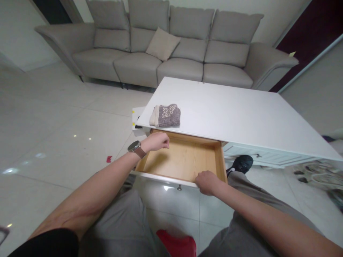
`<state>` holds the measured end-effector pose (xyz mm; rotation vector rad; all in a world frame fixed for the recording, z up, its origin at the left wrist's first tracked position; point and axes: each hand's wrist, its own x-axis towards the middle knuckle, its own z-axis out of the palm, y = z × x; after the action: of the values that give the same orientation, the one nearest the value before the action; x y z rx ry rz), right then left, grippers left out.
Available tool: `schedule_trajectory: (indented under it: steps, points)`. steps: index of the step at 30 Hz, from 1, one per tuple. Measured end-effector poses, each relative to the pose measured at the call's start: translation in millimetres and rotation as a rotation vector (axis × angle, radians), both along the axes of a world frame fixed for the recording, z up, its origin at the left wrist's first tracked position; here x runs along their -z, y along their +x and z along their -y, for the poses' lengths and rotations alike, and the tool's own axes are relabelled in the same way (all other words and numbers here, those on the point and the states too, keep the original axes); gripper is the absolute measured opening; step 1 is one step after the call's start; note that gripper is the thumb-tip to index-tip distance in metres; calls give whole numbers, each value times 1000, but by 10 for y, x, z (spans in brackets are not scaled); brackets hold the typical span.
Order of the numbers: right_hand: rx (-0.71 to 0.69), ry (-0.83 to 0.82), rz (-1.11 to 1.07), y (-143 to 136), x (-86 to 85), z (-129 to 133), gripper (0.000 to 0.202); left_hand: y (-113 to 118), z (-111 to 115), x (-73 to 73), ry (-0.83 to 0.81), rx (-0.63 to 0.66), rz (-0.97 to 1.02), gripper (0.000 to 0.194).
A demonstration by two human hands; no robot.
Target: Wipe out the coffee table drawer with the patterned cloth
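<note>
Head view: a white bench [241, 114] stands before a grey sofa [166, 46]. Its wooden drawer [184, 159] is pulled out toward the seated person, its light wood floor showing. The left hand [157, 141], a watch [136, 148] on its wrist, is curled with fingers pressed together, hanging over the drawer's left rear corner; whether it pinches anything cannot be told. The right hand [206, 182] is closed over the drawer's front edge near its right corner. A folded grey cloth [166, 115] lies on the bench top, just above the left hand.
</note>
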<state>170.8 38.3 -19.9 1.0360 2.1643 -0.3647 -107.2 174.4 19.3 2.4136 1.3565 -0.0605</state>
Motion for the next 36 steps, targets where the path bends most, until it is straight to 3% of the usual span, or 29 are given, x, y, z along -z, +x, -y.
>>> schedule_trajectory:
  steps: [4, 7, 10, 14, 17, 19, 21, 23, 28, 30, 32, 36]
  points:
    - [7, 4, -6, 1, -32, 10, 36, 135, -170, -29, 12, 53, 42, 17]
    - [17, -1, -17, 1, -69, 12, 36, 345, -91, -26, -69, 160, 94, 10]
    - [30, -11, -14, 2, -110, 8, 36, 611, 218, 3, -268, 270, 211, 21]
    - [36, -14, -27, 28, -109, -5, 36, 872, 799, 101, -668, 482, 311, 8]
    - [39, 3, -50, 55, -76, -14, 36, 940, 1104, 175, -823, 596, 278, 18]
    - [39, 0, -49, 62, -61, -21, 36, 936, 1153, 188, -822, 633, 257, 34]
    - [41, -15, -37, 58, -56, -27, 36, 898, 1059, 155, -674, 614, 292, 47]
    - [44, -28, -21, 50, -57, -33, 36, 816, 840, 89, -415, 489, 371, 47]
    - [32, -23, -16, 42, -68, -39, 37, 402, 58, 13, 280, -73, 370, 33]
    - [32, -25, -14, 39, -74, -40, 37, 221, -198, 81, 356, -143, 294, 30]
    - [36, -32, -12, 34, -77, -42, 38, 87, -368, 189, 319, -162, 210, 28]
    - [37, -32, -19, 26, -59, -44, 38, 1, -502, 371, 262, -128, 123, 39]
